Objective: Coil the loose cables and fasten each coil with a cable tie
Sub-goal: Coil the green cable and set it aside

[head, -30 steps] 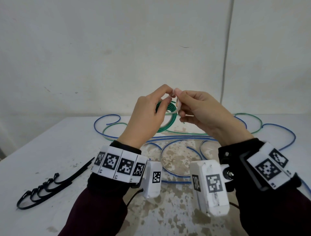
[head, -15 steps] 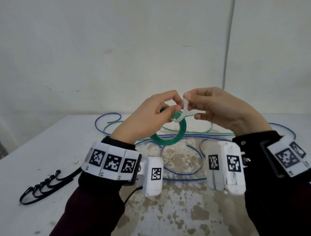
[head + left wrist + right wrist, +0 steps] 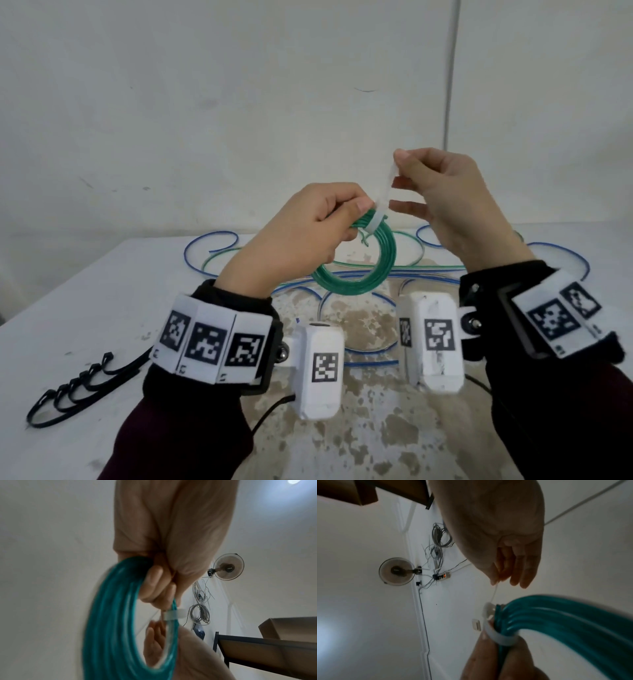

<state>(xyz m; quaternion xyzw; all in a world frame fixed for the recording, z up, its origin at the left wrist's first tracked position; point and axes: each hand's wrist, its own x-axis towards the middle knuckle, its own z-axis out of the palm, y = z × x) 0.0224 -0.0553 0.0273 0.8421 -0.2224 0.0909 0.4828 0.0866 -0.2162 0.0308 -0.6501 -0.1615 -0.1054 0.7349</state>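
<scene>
So compared to half a second back, the right hand (image 3: 455,202) has gone up and out to the right, and the white tie (image 3: 375,221) now sits snug around the green coil (image 3: 363,274) instead of hanging as a loose loop. The tail of the tie runs straight up from the coil into the right thumb and forefinger, which are pinched on it; the other fingers are curled loosely below. The left hand (image 3: 301,236) is about where it was, maybe a touch lower, thumb and fingers clamped on the top of the coil just beside the tie. The coil hangs off that hand, up in the air above the table (image 3: 102,291).

In the right wrist view the tie's band (image 3: 500,638) is wrapped tight round the bundled strands, with the left fingers (image 3: 488,655) right under it. The left wrist view is blurry but shows the same thing.

The loose blue cable (image 3: 370,353) and the green one are on the table behind, same as before, and the black ties (image 3: 72,387) at the left haven't moved.
</scene>
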